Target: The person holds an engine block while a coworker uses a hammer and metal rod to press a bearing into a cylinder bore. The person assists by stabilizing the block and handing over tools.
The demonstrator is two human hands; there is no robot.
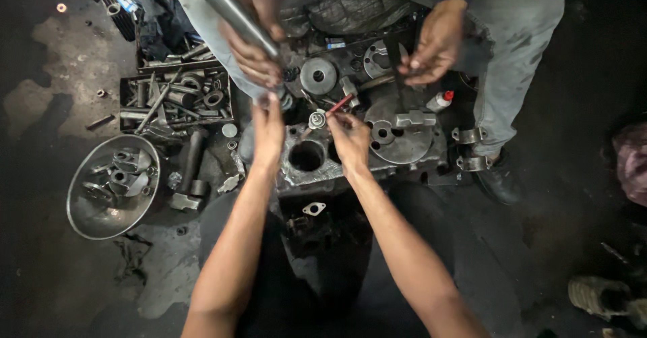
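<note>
my left hand (268,130): fingers loose on engine block (317,169), one bore
my right hand (350,136): pinching red-handled tool (339,104)
co-worker: two hands, steel pipe (229,8)
left: bowl (111,186), parts tray (176,102)

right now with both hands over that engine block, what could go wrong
1. The right hand pinches a thin red tool by a small metal fitting just above the open bore; a slip could drop it in.
2. A second person's hands grip a long metal bar right above the left hand; it may strike the fingers.
3. Loose parts crowd the block and could be knocked off.
</note>
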